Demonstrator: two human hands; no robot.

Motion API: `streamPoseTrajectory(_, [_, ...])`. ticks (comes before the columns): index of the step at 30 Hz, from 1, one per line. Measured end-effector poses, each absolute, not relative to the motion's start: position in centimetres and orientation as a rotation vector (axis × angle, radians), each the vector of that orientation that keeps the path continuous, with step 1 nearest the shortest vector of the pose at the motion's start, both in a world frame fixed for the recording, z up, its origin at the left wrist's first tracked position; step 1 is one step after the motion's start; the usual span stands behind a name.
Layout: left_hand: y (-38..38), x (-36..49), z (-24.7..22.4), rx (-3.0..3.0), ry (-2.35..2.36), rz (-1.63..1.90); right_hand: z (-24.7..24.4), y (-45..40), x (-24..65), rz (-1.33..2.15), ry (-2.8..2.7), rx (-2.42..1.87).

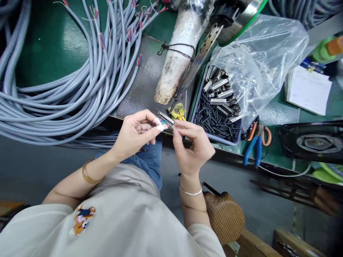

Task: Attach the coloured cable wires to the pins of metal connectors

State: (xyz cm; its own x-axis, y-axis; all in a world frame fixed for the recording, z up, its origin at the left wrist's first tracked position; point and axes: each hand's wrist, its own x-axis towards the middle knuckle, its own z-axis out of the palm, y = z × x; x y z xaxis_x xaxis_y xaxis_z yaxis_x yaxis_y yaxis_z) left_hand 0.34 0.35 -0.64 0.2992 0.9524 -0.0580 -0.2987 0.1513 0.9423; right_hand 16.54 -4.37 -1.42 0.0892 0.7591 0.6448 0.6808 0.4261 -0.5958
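Observation:
My left hand (138,132) is closed in a pinch on thin coloured wires (164,125), with white wrapping on its fingertips. My right hand (192,144) faces it, thumb and fingers pinched at the ends of these wires; which strand it grips is too small to tell. Just beyond the fingertips, a metal multi-pin connector (165,117) lies at the bench edge. Close behind it sits a small yellow piece (178,112). A soldering iron (187,76) slants down from a solder spool (237,18), beside a white wrapped cylinder (174,60) tied with black wire.
Grey cables (88,89) with stripped ends cover the left of the bench. At right stands a bin (190,116) of connectors (221,93) and black sleeves (214,121), under a plastic bag (270,57). Pliers (253,150) hang at the edge. A woven stool (225,217) is below.

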Motion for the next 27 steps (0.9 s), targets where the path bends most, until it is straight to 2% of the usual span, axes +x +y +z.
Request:
streamPoseTrajectory(12, [0.8, 1.8, -0.4, 1.262, 0.944, 1.299, -2.1, -3.1, 16.1, 0.044, -1.625, -1.236])
streamPoseTrajectory(27, [1.0, 2.0, -0.4, 1.304, 0.999, 1.286, -1.9, -2.5, 16.2, 0.062, -1.592, -1.227])
